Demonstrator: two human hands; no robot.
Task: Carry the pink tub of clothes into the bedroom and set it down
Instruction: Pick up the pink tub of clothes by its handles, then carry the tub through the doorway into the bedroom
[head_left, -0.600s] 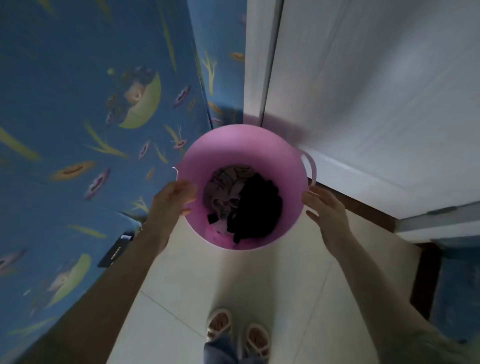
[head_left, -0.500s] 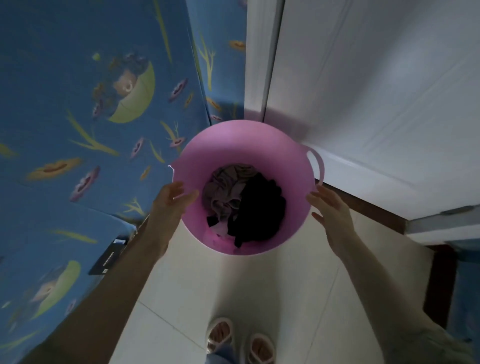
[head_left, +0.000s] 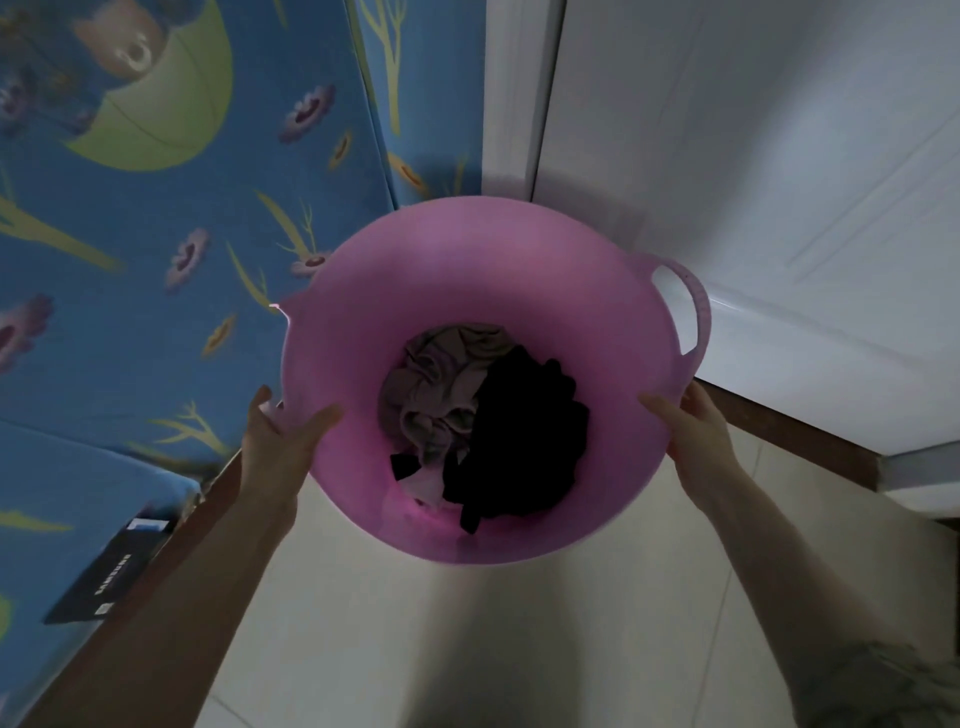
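The pink tub (head_left: 467, 244) sits in the middle of the head view, over pale floor tiles. A crumpled grey garment (head_left: 436, 379) and a black garment (head_left: 519, 441) lie in its bottom. My left hand (head_left: 280, 441) clasps the tub's left rim, thumb inside and fingers outside. On the opposite rim my right hand (head_left: 696, 431) holds on just below the loop handle (head_left: 696, 312), thumb over the edge. Whether the tub rests on the floor or hangs above it I cannot tell.
A white door (head_left: 753, 182) and its frame (head_left: 514, 93) stand right behind the tub. A blue flower-patterned padded surface (head_left: 156, 234) fills the left side. A flat black box (head_left: 109, 571) lies at its lower edge. A dark threshold strip (head_left: 805, 441) runs under the door.
Both hands have closed in onto the tub's rim; the right hand was clear of it before. The tub now looks larger and nearer, and my feet have left the view.
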